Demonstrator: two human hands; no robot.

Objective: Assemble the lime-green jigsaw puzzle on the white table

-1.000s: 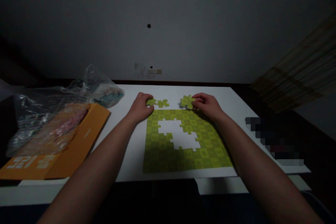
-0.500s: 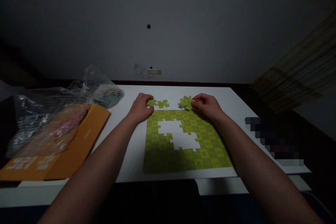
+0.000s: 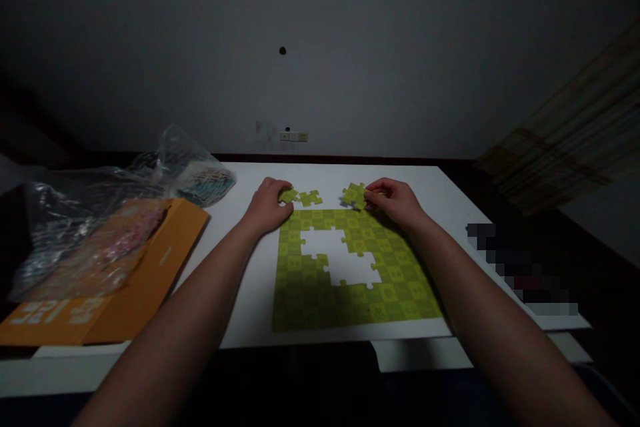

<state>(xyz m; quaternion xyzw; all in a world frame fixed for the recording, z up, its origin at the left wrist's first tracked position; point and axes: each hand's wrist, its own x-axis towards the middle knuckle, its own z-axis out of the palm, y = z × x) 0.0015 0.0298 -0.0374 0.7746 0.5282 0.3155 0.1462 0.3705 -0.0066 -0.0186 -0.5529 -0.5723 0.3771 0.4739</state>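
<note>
A green checkered jigsaw puzzle (image 3: 300,303) lies flat on the white table, with a stepped white gap in its middle. Past its far left corner, my left hand (image 3: 270,205) curls thumb and fingers round a green puzzle piece (image 3: 289,195). Another loose puzzle piece (image 3: 311,198) rests on the table just right of that one. My right hand (image 3: 396,200), beyond the puzzle's far edge, pinches a green puzzle piece (image 3: 355,195) raised a little off the table. Whether more than one piece is in that pinch, I cannot tell.
On the left lie an orange cardboard folder (image 3: 150,280) and clear plastic bags (image 3: 65,240). One bag holds a stack of bluish pieces (image 3: 213,183). The white table (image 3: 240,320) reaches toward a grey wall (image 3: 350,67) with a socket strip (image 3: 294,137). A pixelated patch covers something at right.
</note>
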